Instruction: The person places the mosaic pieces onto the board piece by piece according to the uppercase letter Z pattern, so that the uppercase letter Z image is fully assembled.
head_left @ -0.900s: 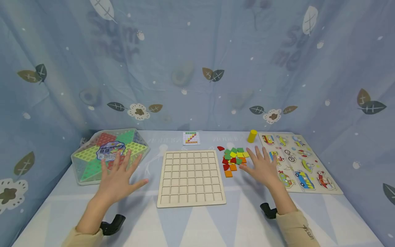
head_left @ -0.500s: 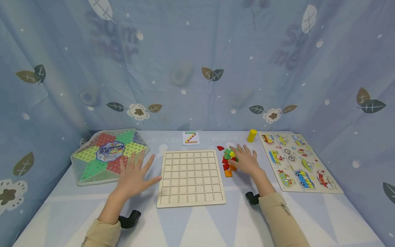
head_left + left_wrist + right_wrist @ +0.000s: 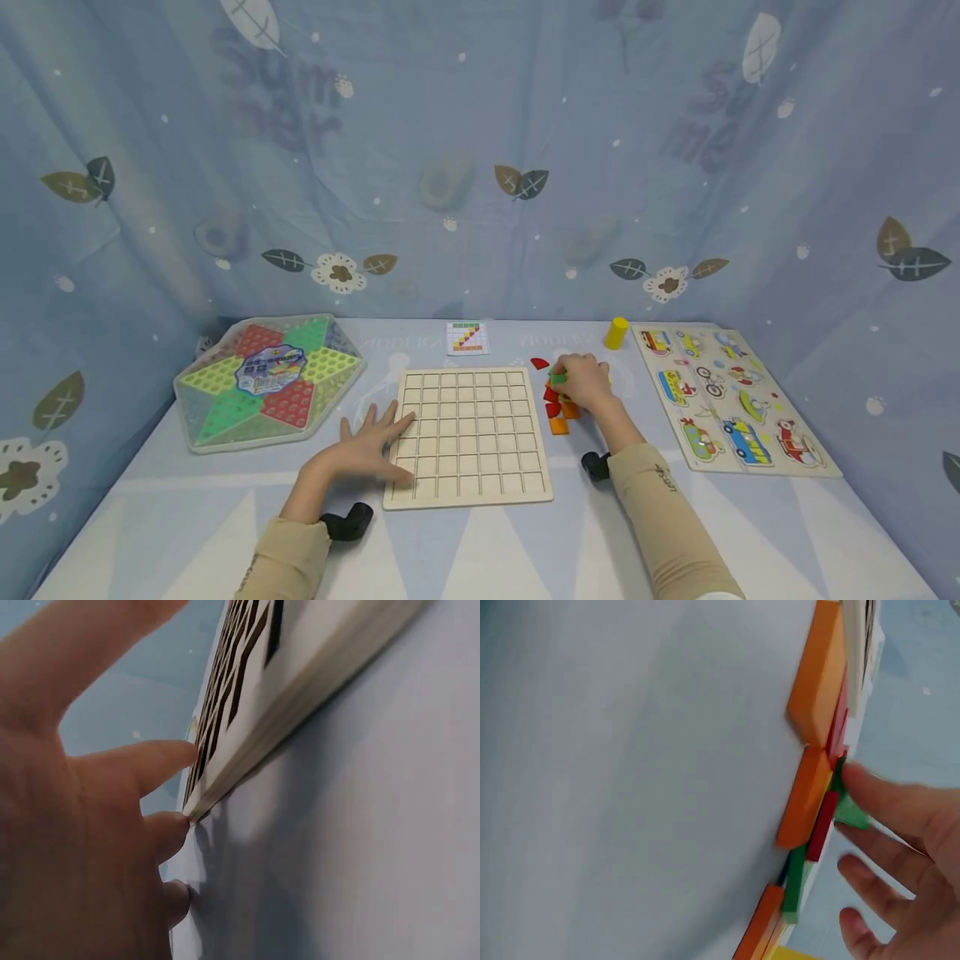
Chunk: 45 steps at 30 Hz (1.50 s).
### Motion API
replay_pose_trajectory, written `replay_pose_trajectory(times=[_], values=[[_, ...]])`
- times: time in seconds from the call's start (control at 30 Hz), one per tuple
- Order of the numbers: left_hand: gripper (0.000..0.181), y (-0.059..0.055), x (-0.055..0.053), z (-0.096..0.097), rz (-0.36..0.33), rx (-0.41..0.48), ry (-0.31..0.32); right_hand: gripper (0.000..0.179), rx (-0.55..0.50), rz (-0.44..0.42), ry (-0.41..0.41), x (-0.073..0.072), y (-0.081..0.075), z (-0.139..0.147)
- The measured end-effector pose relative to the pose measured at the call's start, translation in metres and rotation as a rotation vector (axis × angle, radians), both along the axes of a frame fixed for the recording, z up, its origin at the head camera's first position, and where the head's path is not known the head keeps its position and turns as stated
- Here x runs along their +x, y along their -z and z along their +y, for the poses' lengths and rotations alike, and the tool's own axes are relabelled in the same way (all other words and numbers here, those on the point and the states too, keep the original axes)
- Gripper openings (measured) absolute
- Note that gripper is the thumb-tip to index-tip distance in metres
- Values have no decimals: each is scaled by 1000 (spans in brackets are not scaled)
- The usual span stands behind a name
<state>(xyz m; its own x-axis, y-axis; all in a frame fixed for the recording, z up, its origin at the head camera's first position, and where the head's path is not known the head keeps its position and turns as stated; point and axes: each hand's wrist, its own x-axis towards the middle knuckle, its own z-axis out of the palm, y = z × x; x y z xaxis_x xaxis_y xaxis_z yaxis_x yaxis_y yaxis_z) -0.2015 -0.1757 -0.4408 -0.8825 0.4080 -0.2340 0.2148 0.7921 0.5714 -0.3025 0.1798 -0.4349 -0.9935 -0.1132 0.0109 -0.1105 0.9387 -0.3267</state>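
"What has the right hand (image 3: 585, 379) got?"

"Its thumb and finger look to be pinching a green piece (image 3: 853, 811). It's at the messy pile (image 3: 552, 409), right of the middle of the table (image 3: 480, 554), nearer the back edge."

"What could go wrong there?"

"The piece is small, so it might slip out. The others crowd right up to it, so a quick pull could drag some along."

"And the left hand (image 3: 363, 450)?"

"It holds nothing. Its fingers are spread, and some reach over the left side of the wooden board (image 3: 468, 433), mid-table. I can't tell if they touch."

"So?"

"If that hand pushes, the board could slide toward the table's right edge and bump the pile!"
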Motion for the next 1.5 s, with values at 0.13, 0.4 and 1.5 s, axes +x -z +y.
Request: replay_pose_trajectory(times=[0.13, 0.4, 1.5], values=[[109, 4, 0, 0, 26, -32, 32, 12, -234, -41, 23, -2, -3, -7], [110, 4, 1, 4, 53, -61, 0, 13, -573, -88, -74, -1, -8, -56], [111, 13, -1, -4, 79, -18, 10, 12, -420, -135, -198, -22, 5, -168]])
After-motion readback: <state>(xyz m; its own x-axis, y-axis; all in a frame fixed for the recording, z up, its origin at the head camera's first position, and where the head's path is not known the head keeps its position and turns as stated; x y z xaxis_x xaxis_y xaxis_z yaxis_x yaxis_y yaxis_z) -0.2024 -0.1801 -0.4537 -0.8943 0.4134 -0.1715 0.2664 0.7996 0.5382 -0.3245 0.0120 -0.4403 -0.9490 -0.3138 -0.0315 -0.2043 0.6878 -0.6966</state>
